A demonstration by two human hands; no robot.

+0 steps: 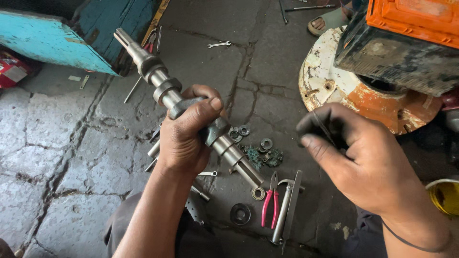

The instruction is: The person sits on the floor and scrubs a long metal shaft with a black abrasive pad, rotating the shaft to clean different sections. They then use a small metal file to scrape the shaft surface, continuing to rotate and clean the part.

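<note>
My left hand [187, 134] grips a long stepped steel shaft [158, 81] around its middle, holding it slanted from upper left to lower right above the floor. A loose collar sits on the shaft just above my fingers. My right hand [356, 160] hovers to the right, fingers curled, pinching what looks like a thin wire or small dark part; I cannot make out what it is. Below the shaft lie washers and bearings [239, 131], a small ring [258, 193] and a dark round bearing [240, 213].
Red-handled pliers [269, 200] and a metal bar [286, 210] lie on the cracked stone floor. A rusty white disc [330, 81] under an orange-black machine [406, 38] stands at right. A blue wooden box [52, 38], a spanner [219, 44] and someone's sandalled foot [327, 21] are farther off.
</note>
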